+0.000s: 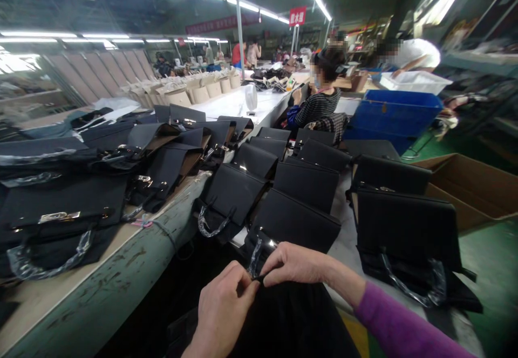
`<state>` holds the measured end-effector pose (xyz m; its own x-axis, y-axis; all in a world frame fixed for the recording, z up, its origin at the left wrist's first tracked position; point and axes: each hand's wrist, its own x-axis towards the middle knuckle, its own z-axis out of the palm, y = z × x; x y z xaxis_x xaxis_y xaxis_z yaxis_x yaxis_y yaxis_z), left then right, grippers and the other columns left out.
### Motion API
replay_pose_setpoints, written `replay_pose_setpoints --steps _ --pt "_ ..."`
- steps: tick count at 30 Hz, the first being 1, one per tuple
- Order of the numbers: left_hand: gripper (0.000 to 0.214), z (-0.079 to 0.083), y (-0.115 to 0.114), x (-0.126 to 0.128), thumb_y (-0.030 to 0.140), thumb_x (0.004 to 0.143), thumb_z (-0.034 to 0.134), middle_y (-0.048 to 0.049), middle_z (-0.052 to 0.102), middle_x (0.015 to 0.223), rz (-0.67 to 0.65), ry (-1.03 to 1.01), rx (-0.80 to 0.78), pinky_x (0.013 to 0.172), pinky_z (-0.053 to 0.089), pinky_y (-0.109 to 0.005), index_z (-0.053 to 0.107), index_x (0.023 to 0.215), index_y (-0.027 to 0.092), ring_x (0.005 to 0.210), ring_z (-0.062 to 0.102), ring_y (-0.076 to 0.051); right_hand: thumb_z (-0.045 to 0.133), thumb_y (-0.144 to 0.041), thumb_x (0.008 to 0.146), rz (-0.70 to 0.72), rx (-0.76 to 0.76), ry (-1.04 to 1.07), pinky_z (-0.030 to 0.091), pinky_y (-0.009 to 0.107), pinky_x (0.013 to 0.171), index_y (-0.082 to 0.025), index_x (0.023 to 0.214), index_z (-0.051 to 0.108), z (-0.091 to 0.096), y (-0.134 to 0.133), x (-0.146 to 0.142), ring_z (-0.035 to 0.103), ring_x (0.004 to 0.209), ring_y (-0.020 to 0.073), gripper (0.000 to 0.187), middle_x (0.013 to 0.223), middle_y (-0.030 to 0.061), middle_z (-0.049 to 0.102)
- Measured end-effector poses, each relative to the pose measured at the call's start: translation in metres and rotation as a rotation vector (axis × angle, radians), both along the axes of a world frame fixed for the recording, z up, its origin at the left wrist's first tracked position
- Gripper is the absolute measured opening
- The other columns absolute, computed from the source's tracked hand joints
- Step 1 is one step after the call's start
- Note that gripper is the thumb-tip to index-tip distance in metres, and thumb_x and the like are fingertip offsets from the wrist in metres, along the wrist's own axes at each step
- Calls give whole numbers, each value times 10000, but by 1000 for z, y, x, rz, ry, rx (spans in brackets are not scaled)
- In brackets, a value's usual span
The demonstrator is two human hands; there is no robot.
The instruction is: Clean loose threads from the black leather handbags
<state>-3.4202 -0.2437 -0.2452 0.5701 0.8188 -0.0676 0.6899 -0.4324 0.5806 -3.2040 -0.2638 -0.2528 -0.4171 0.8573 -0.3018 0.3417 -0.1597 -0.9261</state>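
Note:
My left hand [226, 304] and my right hand [297, 263] meet at the lower middle, fingertips pinched together on a thin black strap [256, 279]. Most of it is covered by the fingers, and I cannot tell whether it joins the bag behind. Just beyond the hands lies a black handbag [293, 220], its flap toward the back and its plastic-wrapped handle [254, 256] beside my right fingertips. Another black handbag [237, 193] rests to its left, with a wrapped handle hanging forward. Dark cloth fills the space below my hands.
More black handbags cover the left table [133, 263] and the right side, one handbag [407, 228] near its edge. An open carton [473, 185] and a blue bin [394, 112] stand at right. A seated person in a striped top [324, 104] works ahead.

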Motion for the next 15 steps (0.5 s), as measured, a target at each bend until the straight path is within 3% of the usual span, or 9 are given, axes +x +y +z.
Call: replay_pose_setpoints --steps 3,10,13,15 --pt "221 2 -1 0 287 872 576 41 582 734 -2 -10 -11 621 340 -234 528 674 200 651 549 -118 691 -290 769 -18 6 -11 343 180 520 -171 895 796 4 -1 -1 451 563 79 202 629 -48 610" --pt "188 6 2 0 287 840 606 36 614 763 -6 -25 -70 653 352 -244 541 684 205 696 576 -137 666 -249 751 -24 34 -76 331 180 496 -140 812 782 4 1 -9 459 548 80 170 600 -40 588" --pt "153 11 9 -13 309 777 677 45 647 789 54 -8 -189 667 369 -251 557 833 233 738 605 -160 672 -253 738 -46 18 -98 322 183 484 -138 784 779 3 2 -12 461 542 84 164 592 -31 597" --pt "343 16 15 -32 336 726 730 45 674 878 129 10 -237 706 389 -261 546 1006 263 790 625 -175 678 -261 736 -65 1 -88 330 185 492 -136 774 775 3 2 -11 482 556 92 163 607 -19 617"
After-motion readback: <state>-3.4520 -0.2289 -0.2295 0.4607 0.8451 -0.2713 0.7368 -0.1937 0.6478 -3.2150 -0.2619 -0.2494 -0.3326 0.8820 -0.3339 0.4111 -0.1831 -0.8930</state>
